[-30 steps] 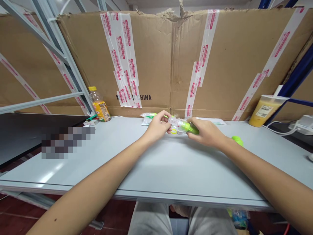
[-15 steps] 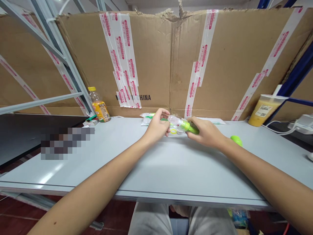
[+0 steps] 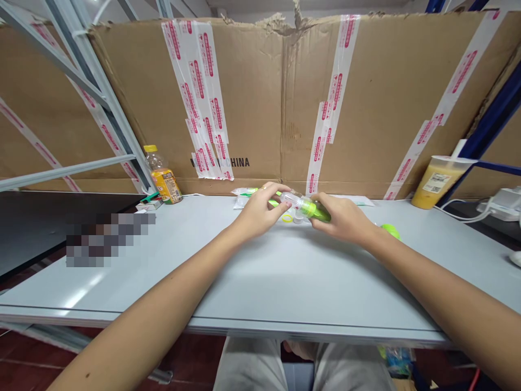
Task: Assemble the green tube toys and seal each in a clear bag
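Above the table's middle, a slim clear plastic bottle with a bright green end point(image 3: 303, 205) lies tilted between my hands. My right hand point(image 3: 337, 214) is closed round its green end. The fingers and thumb of my left hand point(image 3: 262, 209) close on the clear end from the left. Just below the bottle lie a small yellow ring point(image 3: 287, 218) and a small whitish round part point(image 3: 299, 218). Behind my left hand, a plastic packet with green items point(image 3: 241, 199) is partly covered. A round green piece point(image 3: 391, 231) sits beyond my right forearm.
A juice bottle with a yellow cap point(image 3: 166, 182) stands at the back left beside a small box point(image 3: 148, 204). At the right are a cup of yellow drink with a straw point(image 3: 435, 182) and white plugs with cables point(image 3: 502, 205). A taped cardboard sheet point(image 3: 252, 98) walls off the table's back.
My left hand has shifted, its thumb and fingers now reaching over the bottle's clear end. My right hand keeps its hold on the green end. The view has moved slightly.
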Available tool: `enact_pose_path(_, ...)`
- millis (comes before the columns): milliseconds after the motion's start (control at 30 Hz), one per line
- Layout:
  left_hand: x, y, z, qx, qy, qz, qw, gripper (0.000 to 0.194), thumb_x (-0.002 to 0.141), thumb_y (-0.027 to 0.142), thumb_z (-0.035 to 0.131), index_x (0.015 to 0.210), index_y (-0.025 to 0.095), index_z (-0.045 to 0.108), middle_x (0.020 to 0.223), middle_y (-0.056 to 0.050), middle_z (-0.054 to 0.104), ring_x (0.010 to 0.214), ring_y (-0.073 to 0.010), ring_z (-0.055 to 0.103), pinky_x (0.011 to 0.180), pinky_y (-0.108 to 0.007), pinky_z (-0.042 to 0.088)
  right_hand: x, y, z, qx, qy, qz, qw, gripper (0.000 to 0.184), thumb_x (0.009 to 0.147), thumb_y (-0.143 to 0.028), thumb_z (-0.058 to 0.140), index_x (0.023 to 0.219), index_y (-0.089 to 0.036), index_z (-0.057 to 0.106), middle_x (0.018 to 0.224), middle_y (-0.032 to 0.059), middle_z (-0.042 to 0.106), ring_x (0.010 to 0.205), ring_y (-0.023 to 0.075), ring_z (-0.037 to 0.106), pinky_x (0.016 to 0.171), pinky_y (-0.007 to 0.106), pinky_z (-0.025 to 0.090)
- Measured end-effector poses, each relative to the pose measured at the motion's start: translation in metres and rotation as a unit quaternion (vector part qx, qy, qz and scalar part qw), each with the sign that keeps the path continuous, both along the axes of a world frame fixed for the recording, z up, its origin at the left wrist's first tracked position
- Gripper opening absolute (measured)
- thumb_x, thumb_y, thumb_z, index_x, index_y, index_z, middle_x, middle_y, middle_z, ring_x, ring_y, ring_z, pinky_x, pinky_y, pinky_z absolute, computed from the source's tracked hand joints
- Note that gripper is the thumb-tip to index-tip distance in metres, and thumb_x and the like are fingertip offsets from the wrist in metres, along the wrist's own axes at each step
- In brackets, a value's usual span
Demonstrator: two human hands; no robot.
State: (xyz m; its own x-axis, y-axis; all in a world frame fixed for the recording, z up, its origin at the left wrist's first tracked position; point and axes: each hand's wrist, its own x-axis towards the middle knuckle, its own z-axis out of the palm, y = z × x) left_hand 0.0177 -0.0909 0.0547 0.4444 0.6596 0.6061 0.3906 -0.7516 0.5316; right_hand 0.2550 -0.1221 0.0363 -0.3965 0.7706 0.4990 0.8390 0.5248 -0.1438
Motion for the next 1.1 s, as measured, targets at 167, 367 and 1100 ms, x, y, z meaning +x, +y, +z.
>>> enact_pose_path(167, -0.001, 0.001, 0.002, -0.013, 0.048, 0.039, 0.998, 0.025, 0.091, 0.038, 0.059, 0.106, 0.02, 0.066, 0.107, -0.006, 0.066, 0.09, -0.0178, 0.063, 0.081, -0.032, 0.05, 0.001, 0.001, -0.001, 0.01, -0.025, 0.003, 1.0, 0.034, 0.084, -0.031, 0.055, 0.116, -0.02, 0.055, 0.094, 0.0066, 0.069, 0.074, 0.0209, 0.058, 0.064, 0.029, 0.035)
enact_pose_path(367, -0.007, 0.002, 0.004, 0.032, 0.104, 0.007, 0.994, 0.018, 0.089, 0.024, 0.062, 0.106, 0.021, 0.065, 0.111, -0.006, 0.062, 0.097, -0.0176, 0.062, 0.086, -0.032, 0.049, 0.002, 0.002, -0.001, -0.028, -0.036, 0.012, 0.999, 0.035, 0.084, -0.033, 0.056, 0.117, -0.021, 0.056, 0.093, 0.0066, 0.069, 0.076, 0.0222, 0.059, 0.066, 0.03, 0.037)
enact_pose_path(1100, 0.005, -0.003, -0.002, -0.069, 0.012, 0.002, 0.998, 0.029, 0.077, 0.025, 0.071, 0.106, 0.022, 0.066, 0.113, -0.004, 0.065, 0.097, -0.0171, 0.062, 0.08, -0.029, 0.051, -0.002, 0.0, -0.002, 0.005, -0.042, 0.016, 0.999, 0.04, 0.086, -0.037, 0.057, 0.122, -0.019, 0.055, 0.108, 0.0102, 0.071, 0.088, 0.0263, 0.064, 0.072, 0.033, 0.041)
